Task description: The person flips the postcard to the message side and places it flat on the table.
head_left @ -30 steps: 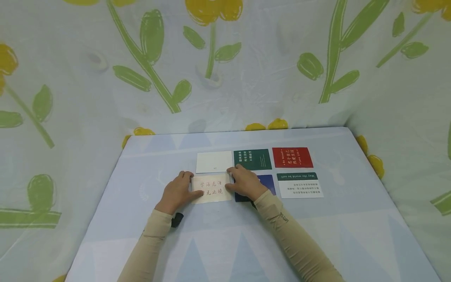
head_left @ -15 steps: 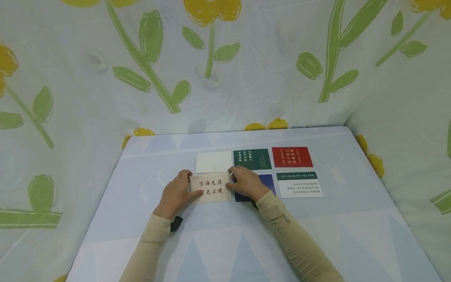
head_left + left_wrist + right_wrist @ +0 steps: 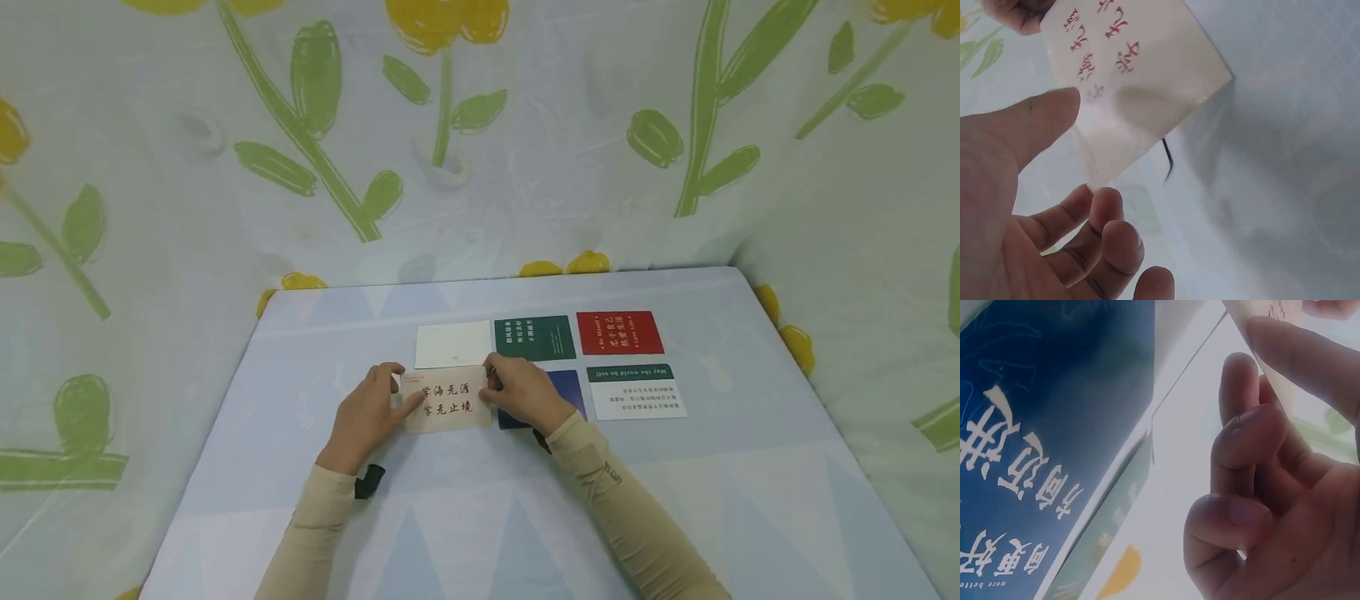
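A cream card with red Chinese writing (image 3: 453,417) lies between both hands at the near left of a group of cards. My left hand (image 3: 363,421) holds its left side, thumb over the face and fingertips at the far left corner. On the opposite side, my right hand (image 3: 528,396) pinches the edge between thumb and fingers. In the left wrist view the cream card (image 3: 1166,81) looks tilted and raised off the cloth. The blue card (image 3: 567,387) lies partly under the right hand; its white lettering shows in the right wrist view.
Behind the cream card lies a whitish card (image 3: 453,343), then a green card (image 3: 551,340) and a red card (image 3: 619,333) to its right. A white card with a green band (image 3: 637,404) is at near right. A pale patterned cloth (image 3: 465,533) covers the table; flowered curtains surround it.
The writing, washed out by glare a second ago, now reads clearly, so the card's tilt has changed. My left hand has shifted slightly left and the card a little with it.
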A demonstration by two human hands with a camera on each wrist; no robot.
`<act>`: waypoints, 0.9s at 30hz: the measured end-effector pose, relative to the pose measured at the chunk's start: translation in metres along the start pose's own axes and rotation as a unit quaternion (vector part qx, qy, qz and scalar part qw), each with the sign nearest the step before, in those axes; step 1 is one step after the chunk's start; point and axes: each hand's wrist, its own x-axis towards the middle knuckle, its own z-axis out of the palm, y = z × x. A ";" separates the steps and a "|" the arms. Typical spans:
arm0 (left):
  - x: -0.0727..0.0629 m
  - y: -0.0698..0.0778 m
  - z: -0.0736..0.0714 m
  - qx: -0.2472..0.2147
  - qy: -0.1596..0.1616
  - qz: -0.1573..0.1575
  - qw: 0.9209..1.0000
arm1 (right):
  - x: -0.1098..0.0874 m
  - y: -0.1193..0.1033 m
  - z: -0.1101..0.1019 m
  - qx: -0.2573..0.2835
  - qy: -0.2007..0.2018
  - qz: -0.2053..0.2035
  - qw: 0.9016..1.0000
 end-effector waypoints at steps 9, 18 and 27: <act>-0.002 0.001 -0.011 -0.055 -0.052 -0.048 0.996 | -0.005 -0.001 0.002 0.003 0.015 -0.023 1.000; -0.004 -0.002 -0.010 -0.111 -0.084 -0.083 0.987 | -0.011 -0.002 0.001 0.004 0.028 -0.029 0.999; -0.007 -0.001 -0.009 -0.122 -0.073 -0.082 0.986 | -0.019 -0.004 -0.005 0.041 0.023 -0.010 0.999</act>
